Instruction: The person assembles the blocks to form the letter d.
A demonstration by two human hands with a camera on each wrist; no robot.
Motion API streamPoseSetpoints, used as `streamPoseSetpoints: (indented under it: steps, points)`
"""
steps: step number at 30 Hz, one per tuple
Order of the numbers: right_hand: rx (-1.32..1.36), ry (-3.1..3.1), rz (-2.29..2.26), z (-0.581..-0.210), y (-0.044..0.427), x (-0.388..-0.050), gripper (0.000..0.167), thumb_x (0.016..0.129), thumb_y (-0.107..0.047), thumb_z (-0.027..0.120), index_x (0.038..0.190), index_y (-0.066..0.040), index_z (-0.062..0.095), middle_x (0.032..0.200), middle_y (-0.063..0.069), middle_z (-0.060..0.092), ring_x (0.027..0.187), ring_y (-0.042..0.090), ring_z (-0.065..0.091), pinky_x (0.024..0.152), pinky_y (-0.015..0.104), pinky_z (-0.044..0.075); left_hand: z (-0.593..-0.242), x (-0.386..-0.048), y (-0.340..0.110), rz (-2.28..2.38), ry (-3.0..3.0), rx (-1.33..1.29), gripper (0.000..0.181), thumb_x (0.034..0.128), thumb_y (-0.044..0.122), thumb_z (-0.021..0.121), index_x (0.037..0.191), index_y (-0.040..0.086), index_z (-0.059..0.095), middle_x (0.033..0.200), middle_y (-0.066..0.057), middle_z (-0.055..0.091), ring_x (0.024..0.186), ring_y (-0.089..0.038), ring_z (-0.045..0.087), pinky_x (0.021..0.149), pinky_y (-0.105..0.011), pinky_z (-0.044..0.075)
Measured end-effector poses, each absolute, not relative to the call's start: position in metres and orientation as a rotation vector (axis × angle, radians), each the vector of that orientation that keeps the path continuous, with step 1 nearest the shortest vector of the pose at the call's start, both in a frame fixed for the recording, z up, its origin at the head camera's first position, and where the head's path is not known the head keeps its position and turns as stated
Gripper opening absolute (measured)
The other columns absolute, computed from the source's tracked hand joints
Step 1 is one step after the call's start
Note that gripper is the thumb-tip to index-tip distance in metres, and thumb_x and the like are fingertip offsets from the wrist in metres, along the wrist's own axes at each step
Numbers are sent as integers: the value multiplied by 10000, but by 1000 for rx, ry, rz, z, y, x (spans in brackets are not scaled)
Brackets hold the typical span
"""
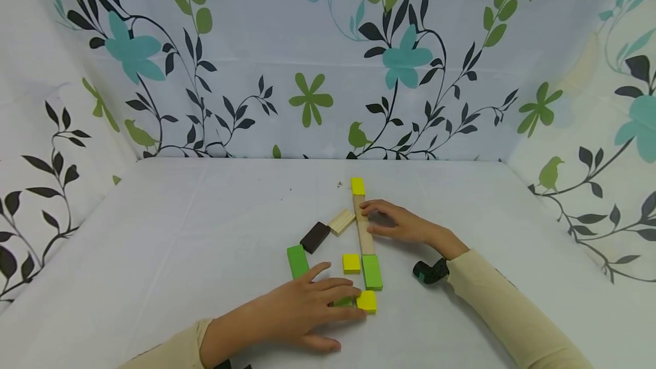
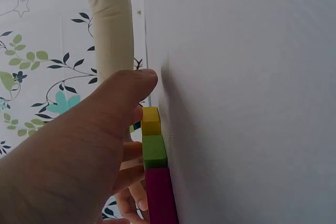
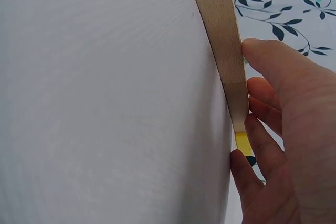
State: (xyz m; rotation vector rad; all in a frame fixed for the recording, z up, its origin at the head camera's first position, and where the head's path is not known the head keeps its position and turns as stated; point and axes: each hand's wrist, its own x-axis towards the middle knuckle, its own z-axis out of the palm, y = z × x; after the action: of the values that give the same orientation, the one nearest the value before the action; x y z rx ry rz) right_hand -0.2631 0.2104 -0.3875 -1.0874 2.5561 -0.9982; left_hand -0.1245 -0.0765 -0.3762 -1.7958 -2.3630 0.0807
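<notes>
My left hand (image 1: 307, 306) spreads its fingers over the near end of a flat outline of blocks. Its fingertips touch a yellow block (image 1: 367, 302) and partly cover a green block (image 1: 343, 302). A magenta block (image 2: 161, 195) shows beside that green one in the left wrist view, but my hand hides it in the head view. My right hand (image 1: 405, 225) rests its thumb and fingertips against the right side of a long strip of plain wooden blocks (image 1: 363, 232). In the right wrist view the strip (image 3: 223, 35) shows a joint between two pieces.
A yellow block (image 1: 357, 186) tops the strip and a green block (image 1: 372, 272) sits below it. A plain wood block (image 1: 341, 222), a dark brown block (image 1: 315, 237) and a green block (image 1: 298, 261) slant down leftward. A small yellow block (image 1: 351, 263) lies inside the outline.
</notes>
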Motion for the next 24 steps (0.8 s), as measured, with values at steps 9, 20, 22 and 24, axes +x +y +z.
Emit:
streamPoseSetpoints:
  steps: [9,20,22,24]
  points:
    - [-1066,2551,-1011,-386,211,-263,391,949,-237,649,1294,-91,539,1484,98,435,1426,313,314,1160,503,243,-376,-120,-80,88,-2354,-1755,508,983,555,448,1420,299,479,1392,4,479,1303,-128,458,1085,-478,360]
    - [-1060,2556,-1019,-385,211,-263,391,950,-240,647,1296,-92,540,1483,97,435,1426,317,314,1156,517,244,-369,-142,-73,-22,-2424,-1585,578,952,622,451,1418,282,487,1448,-12,471,1358,-187,418,1094,-519,343]
    - [-1049,2550,-1014,-386,211,-263,389,952,-248,644,1297,-99,540,1487,92,428,1429,313,308,1159,517,239,-368,-148,-71,6,-2480,-1552,585,946,631,452,1420,291,494,1452,-22,473,1368,-205,409,1097,-536,332]
    - [-1043,2551,-1000,-386,210,-263,388,954,-264,641,1297,-113,540,1492,82,424,1432,305,305,1161,513,237,-368,-153,-69,48,-2537,-1526,584,947,646,425,1418,308,495,1456,-26,472,1376,-223,400,1102,-549,315]
